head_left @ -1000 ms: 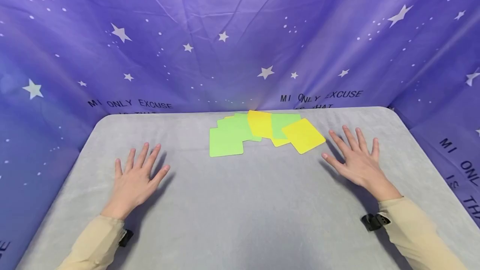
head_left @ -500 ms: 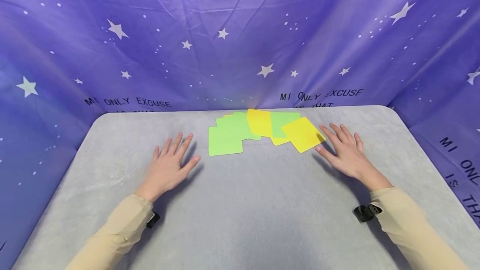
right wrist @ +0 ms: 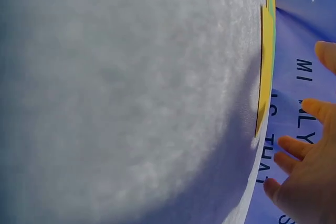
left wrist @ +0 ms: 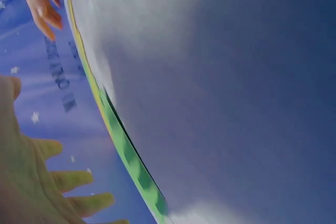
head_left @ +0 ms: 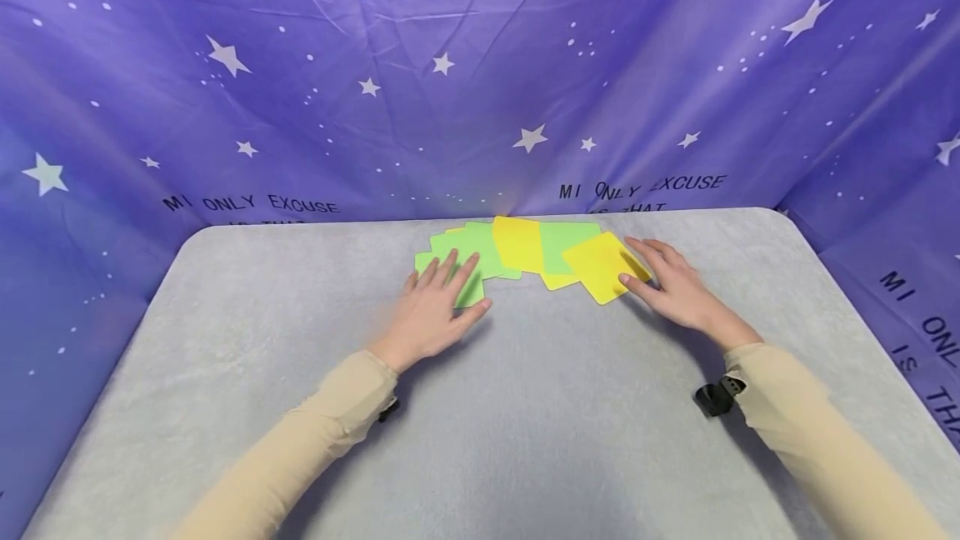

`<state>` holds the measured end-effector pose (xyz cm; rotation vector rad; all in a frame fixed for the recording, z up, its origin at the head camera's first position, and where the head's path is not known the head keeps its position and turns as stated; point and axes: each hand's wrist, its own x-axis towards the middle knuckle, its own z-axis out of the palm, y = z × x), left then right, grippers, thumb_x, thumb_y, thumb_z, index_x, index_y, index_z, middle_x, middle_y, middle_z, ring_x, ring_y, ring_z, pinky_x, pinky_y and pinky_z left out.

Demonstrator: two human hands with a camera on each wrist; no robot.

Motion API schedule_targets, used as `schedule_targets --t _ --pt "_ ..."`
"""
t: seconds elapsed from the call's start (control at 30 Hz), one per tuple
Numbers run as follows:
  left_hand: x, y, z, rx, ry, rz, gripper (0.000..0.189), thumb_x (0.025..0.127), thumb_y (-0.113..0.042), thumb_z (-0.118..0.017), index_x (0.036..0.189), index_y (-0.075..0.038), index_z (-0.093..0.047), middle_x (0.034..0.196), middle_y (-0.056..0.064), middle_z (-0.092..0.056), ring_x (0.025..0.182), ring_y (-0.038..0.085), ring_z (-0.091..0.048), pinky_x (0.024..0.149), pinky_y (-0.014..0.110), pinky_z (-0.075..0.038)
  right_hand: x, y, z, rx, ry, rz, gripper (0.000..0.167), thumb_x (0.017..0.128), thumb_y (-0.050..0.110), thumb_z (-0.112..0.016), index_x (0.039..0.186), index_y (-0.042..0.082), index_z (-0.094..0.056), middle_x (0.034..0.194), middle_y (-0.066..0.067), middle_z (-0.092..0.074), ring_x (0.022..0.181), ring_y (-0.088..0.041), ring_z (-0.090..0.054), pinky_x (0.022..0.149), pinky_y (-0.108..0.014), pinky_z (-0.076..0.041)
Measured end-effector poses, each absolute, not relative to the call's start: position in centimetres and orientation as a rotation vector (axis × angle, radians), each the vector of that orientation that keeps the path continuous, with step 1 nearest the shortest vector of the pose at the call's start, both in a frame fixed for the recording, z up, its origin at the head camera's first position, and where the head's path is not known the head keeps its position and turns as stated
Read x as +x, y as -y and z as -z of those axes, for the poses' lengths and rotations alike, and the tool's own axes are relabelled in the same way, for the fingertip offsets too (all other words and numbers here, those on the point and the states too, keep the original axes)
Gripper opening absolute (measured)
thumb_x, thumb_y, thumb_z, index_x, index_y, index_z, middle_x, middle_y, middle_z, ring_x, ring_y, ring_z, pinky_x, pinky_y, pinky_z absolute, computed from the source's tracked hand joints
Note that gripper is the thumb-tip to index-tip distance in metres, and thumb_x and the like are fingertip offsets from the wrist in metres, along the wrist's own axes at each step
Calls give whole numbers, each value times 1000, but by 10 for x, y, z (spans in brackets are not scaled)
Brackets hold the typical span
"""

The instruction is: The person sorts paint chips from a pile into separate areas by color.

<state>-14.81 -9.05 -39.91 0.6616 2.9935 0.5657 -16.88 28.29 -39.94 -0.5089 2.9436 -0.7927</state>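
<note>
Several flat square cards, green and yellow, overlap in a row along the table's far edge. Over the leftmost green card (head_left: pixel 471 293) hovers my left hand (head_left: pixel 429 315), fingers spread and thumb out to the right; it hides much of that card. At the row's right end lies a tilted yellow card (head_left: pixel 600 267). My right hand (head_left: pixel 678 290) is at its right side, with thumb and fingertips overlapping the card's edge in the head view. Both wrist views show the hands raised above the cards, spread and holding nothing.
The grey table (head_left: pixel 517 423) has rounded far corners. Behind it and at both sides hangs a purple curtain (head_left: pixel 450 132) with white stars and black lettering. A black wrist device (head_left: pixel 716 397) sits at the right sleeve cuff.
My left hand has swept right and forward from the table's left side to above the leftmost green card. My right hand has moved left over the yellow card's edge. The cards lie as before.
</note>
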Motion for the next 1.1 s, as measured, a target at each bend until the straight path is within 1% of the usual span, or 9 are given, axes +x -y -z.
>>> schedule_targets --t 0.17,0.27,0.4,0.53,0.73,0.87,0.97,1.1 --pt "-157 57 395 722 -2967 -653 70 97 -58 -38 155 -20 -24 156 16 -24 138 43 -25 108 62 -21 -177 -282 401 -487 -2915 850 67 98 34 -53 151 3 -26 146 -34 -24 131 -54 -23 99 -73 -20" --pt "-163 38 394 738 -2945 -757 68 98 -55 -39 155 -19 -24 155 17 -26 138 41 -28 109 59 -24 -182 -281 402 -483 -2905 874 69 97 34 -55 151 2 -26 145 -34 -25 131 -52 -24 99 -72 -22" --pt "-167 15 398 742 -2905 -874 67 99 -52 -40 154 -17 -26 152 19 -30 135 38 -35 106 54 -32 -187 -279 403 -472 -2895 878 72 97 35 -56 151 2 -24 147 -33 -25 133 -50 -23 102 -71 -21" --pt "-165 -5 402 726 -2866 -909 67 99 -53 -39 153 -16 -28 149 18 -37 129 38 -42 102 52 -38 -190 -277 404 -460 -2881 897 74 95 31 -60 151 2 -24 147 -32 -26 133 -49 -23 103 -69 -21" --pt "-163 -27 402 735 -2831 -898 66 100 -52 -39 153 -16 -28 141 14 -47 122 33 -48 101 43 -40 -192 -278 405 -487 -2885 940 72 91 20 -64 149 -2 -26 141 -34 -34 124 -50 -36 101 -66 -28" --pt "-163 -39 401 732 -2793 -915 66 99 -49 -42 153 -12 -27 136 17 -50 119 34 -50 101 40 -41 -193 -277 405 -509 -2876 992 70 91 15 -64 148 -4 -28 133 -35 -42 118 -50 -42 97 -63 -34" --pt "-164 -45 402 722 -2763 -941 67 99 -45 -46 153 -10 -27 131 19 -54 117 35 -51 100 39 -42 -192 -276 404 -499 -2846 1049 69 91 13 -63 147 -5 -28 130 -35 -44 117 -48 -44 95 -61 -37" --pt "-166 -51 403 704 -2732 -976 70 96 -38 -54 152 -7 -26 129 18 -57 116 34 -52 99 37 -42 -191 -275 404 -440 -2798 1110 69 93 13 -62 149 -4 -26 134 -36 -42 122 -47 -42 97 -59 -37"
